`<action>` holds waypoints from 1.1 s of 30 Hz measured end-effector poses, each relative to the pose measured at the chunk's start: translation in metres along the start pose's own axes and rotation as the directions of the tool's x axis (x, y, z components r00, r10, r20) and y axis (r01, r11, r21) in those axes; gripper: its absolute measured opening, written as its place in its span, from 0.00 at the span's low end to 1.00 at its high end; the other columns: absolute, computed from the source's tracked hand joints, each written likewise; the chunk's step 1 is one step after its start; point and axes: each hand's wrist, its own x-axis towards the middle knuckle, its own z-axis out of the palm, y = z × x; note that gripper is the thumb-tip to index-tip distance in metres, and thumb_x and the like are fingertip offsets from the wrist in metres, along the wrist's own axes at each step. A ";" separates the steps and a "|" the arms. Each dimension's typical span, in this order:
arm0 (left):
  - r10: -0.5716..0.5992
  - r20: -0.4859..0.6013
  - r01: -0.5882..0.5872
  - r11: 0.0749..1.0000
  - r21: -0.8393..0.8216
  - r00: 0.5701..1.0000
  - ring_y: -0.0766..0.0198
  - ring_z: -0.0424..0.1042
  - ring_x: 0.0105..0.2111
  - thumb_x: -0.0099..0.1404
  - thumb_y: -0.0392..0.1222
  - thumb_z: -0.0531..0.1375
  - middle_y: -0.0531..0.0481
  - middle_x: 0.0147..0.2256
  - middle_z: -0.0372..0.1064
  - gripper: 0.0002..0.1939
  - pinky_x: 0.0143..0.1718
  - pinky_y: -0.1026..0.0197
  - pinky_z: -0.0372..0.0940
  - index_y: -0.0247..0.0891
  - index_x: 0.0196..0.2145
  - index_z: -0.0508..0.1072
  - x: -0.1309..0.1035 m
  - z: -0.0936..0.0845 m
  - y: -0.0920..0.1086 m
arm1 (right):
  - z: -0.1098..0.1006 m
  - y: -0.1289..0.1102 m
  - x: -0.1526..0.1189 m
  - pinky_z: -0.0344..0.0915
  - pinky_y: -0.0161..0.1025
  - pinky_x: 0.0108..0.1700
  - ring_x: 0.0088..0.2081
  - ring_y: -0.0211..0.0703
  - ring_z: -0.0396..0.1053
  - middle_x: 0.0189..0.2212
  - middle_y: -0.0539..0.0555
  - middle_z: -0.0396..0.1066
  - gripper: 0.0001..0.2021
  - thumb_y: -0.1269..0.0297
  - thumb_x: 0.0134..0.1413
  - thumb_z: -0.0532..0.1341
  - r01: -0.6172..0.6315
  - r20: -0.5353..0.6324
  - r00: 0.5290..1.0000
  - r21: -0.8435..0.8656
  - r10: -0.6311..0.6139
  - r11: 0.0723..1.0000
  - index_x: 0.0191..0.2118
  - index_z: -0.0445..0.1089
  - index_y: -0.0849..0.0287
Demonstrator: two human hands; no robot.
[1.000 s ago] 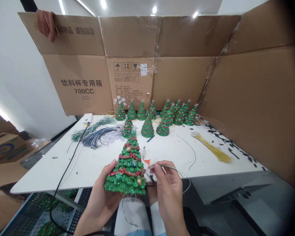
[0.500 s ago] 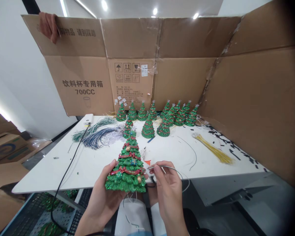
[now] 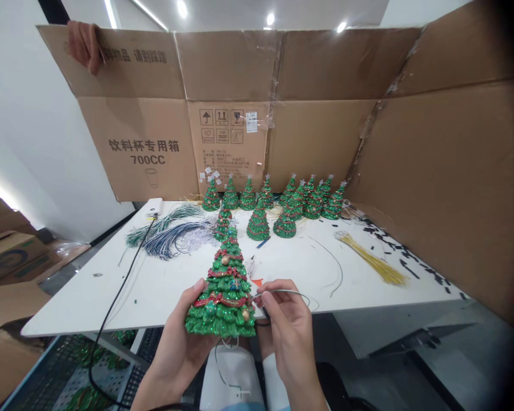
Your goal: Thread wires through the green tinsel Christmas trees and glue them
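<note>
A green glittery Christmas tree figurine with red garlands and gold balls stands upright in my left hand, whose fingers wrap round its lower left side and base. Thin wires hang from under the base. My right hand pinches a thin green wire between thumb and fingers, its end at the right side of the tree. The wire loops out to the right behind the hand. Whether its tip enters the tree is too small to tell.
Several smaller-looking trees stand at the back of the white table. Bundles of blue wire and green wire lie left, yellow wires right. Black pieces scatter near the cardboard wall. A black cable crosses the left edge.
My right hand has moved slightly left toward the tree, and the wire's loop sticks out less to the right. The tree has shifted a little right and down.
</note>
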 end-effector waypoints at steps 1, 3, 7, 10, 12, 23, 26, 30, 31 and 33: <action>-0.005 0.001 0.005 1.000 -0.004 1.000 0.40 0.87 0.53 0.74 0.46 0.69 0.38 0.51 0.88 0.28 0.55 0.45 0.83 0.34 0.68 0.77 0.000 0.000 0.000 | 0.000 0.001 0.000 0.73 0.41 0.43 0.38 0.45 0.75 0.38 0.53 0.80 0.12 0.54 0.59 0.80 -0.011 0.005 1.000 -0.007 0.011 1.000 0.41 0.82 0.53; -0.009 -0.001 0.009 1.000 -0.011 1.000 0.40 0.87 0.54 0.74 0.45 0.69 0.38 0.51 0.88 0.29 0.55 0.45 0.83 0.34 0.68 0.77 0.000 -0.001 -0.001 | 0.000 0.002 0.000 0.72 0.40 0.42 0.38 0.45 0.75 0.37 0.53 0.79 0.12 0.54 0.59 0.80 -0.023 0.012 1.000 -0.024 0.023 0.999 0.41 0.82 0.53; 0.011 -0.015 -0.012 1.000 -0.007 1.000 0.40 0.87 0.53 0.73 0.44 0.69 0.38 0.52 0.88 0.26 0.55 0.45 0.83 0.34 0.65 0.79 0.001 -0.003 -0.002 | 0.000 0.002 0.000 0.72 0.40 0.42 0.37 0.44 0.74 0.36 0.52 0.79 0.11 0.55 0.59 0.80 -0.004 0.042 0.999 -0.033 0.005 0.999 0.40 0.82 0.53; 0.022 -0.012 -0.022 1.000 -0.013 1.000 0.41 0.88 0.52 0.73 0.42 0.69 0.38 0.51 0.88 0.22 0.56 0.45 0.82 0.33 0.62 0.82 0.001 -0.003 -0.002 | 0.000 -0.001 -0.001 0.73 0.41 0.42 0.38 0.45 0.76 0.36 0.53 0.79 0.10 0.56 0.58 0.80 0.018 0.054 0.998 -0.050 -0.015 0.999 0.39 0.83 0.53; 0.017 0.003 -0.017 0.999 -0.033 1.000 0.40 0.87 0.52 0.73 0.42 0.69 0.38 0.50 0.88 0.21 0.57 0.45 0.82 0.33 0.61 0.82 0.000 -0.003 -0.002 | -0.001 -0.002 -0.001 0.74 0.42 0.44 0.40 0.47 0.78 0.37 0.54 0.81 0.10 0.57 0.59 0.80 0.037 0.062 0.998 -0.089 -0.031 0.995 0.39 0.83 0.53; 0.014 -0.013 -0.015 1.000 -0.026 1.000 0.41 0.88 0.50 0.72 0.41 0.71 0.40 0.47 0.89 0.15 0.55 0.46 0.82 0.33 0.53 0.85 0.001 -0.005 -0.002 | -0.009 0.005 0.004 0.75 0.40 0.41 0.38 0.46 0.79 0.37 0.54 0.81 0.08 0.57 0.64 0.77 0.210 0.076 0.978 -0.276 -0.196 0.938 0.39 0.81 0.53; 0.020 0.005 -0.020 1.000 -0.005 1.000 0.41 0.88 0.49 0.71 0.43 0.72 0.38 0.47 0.88 0.18 0.53 0.46 0.83 0.32 0.54 0.84 0.005 -0.011 -0.004 | -0.008 0.007 0.003 0.75 0.39 0.41 0.37 0.44 0.78 0.37 0.53 0.80 0.09 0.56 0.65 0.76 0.220 0.054 0.975 -0.269 -0.214 0.938 0.40 0.80 0.53; 0.027 0.044 -0.028 0.999 0.020 0.999 0.42 0.88 0.48 0.71 0.45 0.72 0.38 0.47 0.88 0.19 0.52 0.47 0.83 0.32 0.56 0.84 0.007 -0.014 -0.004 | -0.006 0.011 0.002 0.75 0.40 0.41 0.37 0.44 0.77 0.38 0.53 0.80 0.09 0.55 0.66 0.76 0.196 0.041 0.980 -0.246 -0.192 0.949 0.42 0.79 0.52; 0.031 0.052 -0.032 0.999 0.022 0.998 0.42 0.88 0.48 0.71 0.45 0.72 0.39 0.47 0.88 0.19 0.51 0.47 0.83 0.32 0.55 0.84 0.007 -0.014 -0.003 | -0.005 0.012 0.002 0.75 0.40 0.42 0.37 0.44 0.77 0.38 0.53 0.80 0.10 0.55 0.66 0.75 0.191 0.042 0.982 -0.243 -0.187 0.951 0.42 0.78 0.52; 0.039 0.064 -0.040 0.999 0.022 0.997 0.41 0.88 0.47 0.71 0.46 0.72 0.38 0.46 0.88 0.19 0.51 0.47 0.82 0.32 0.54 0.84 0.007 -0.014 -0.003 | -0.004 0.014 0.001 0.75 0.40 0.42 0.37 0.43 0.77 0.38 0.53 0.80 0.10 0.55 0.67 0.75 0.183 0.043 0.983 -0.237 -0.178 0.954 0.43 0.78 0.52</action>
